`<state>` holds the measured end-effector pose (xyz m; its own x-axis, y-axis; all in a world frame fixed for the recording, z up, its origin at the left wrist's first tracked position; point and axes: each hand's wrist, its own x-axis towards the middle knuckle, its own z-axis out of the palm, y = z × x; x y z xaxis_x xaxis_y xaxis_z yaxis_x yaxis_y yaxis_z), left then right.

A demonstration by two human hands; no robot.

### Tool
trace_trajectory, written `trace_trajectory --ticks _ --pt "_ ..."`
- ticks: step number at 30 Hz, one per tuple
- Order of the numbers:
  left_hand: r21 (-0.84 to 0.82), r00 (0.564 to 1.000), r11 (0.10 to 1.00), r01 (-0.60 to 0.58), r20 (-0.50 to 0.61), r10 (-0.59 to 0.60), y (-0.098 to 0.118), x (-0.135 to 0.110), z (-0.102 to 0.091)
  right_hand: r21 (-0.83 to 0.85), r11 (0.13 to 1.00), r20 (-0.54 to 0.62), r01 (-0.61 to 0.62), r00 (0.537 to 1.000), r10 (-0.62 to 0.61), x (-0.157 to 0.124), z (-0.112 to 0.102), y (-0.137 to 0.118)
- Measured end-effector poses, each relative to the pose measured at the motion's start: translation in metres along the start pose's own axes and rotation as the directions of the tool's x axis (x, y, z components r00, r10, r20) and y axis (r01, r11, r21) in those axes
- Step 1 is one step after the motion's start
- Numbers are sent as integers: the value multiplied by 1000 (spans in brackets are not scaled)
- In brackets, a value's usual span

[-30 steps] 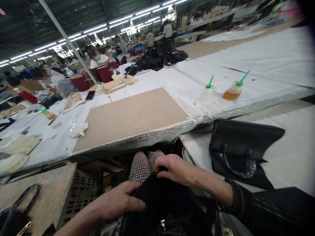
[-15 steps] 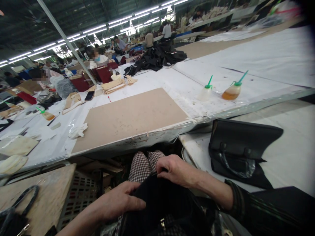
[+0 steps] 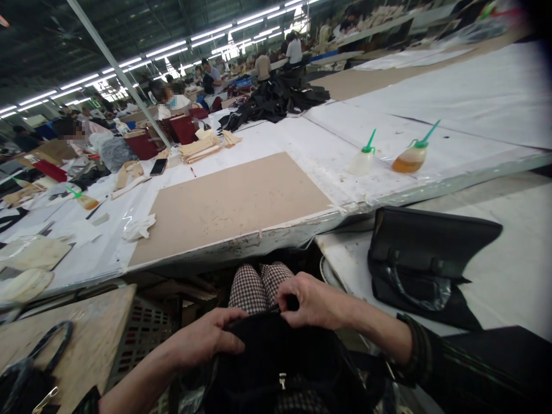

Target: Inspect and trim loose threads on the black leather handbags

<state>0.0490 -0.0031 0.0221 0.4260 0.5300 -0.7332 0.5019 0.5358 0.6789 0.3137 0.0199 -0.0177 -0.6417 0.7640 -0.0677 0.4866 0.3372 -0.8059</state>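
A black handbag (image 3: 276,359) rests on my lap over checked cloth, its mouth facing me and a small metal clasp piece showing near the bottom of the view. My left hand (image 3: 213,336) grips the bag's left rim, with the thumb on the inner side and the fingers over the outer edge. At the far rim, my right hand (image 3: 304,299) pinches the edge between thumb and curled fingers. The bag's interior is too dark to make out.
Ahead, a white-covered table carries a brown board (image 3: 233,198), glue bottles (image 3: 409,158) and a phone (image 3: 158,167). Another black bag (image 3: 425,267) lies on the right-hand surface. A wooden board (image 3: 81,339) and a plastic crate (image 3: 146,330) are at left. People work farther off.
My left hand has shifted slightly left and up along the rim. My right hand has moved a little to the right, its fingers more curled. The bag's mouth appears wider.
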Motion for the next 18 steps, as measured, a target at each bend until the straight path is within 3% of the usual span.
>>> trace_trajectory --ticks 3,6,11,18 --pt "-27 990 998 -65 123 68 3 1 -2 114 993 32 19 999 -23 -2 1 7" --pt "49 977 990 -135 171 125 15 3 0 179 984 33 20 999 -26 -4 1 11" --pt "306 958 908 -287 114 264 43 24 13 178 984 0 6 1000 -6 -8 -2 11" --pt "524 946 803 -285 21 323 51 57 31 165 986 -63 -12 998 23 -18 -4 11"
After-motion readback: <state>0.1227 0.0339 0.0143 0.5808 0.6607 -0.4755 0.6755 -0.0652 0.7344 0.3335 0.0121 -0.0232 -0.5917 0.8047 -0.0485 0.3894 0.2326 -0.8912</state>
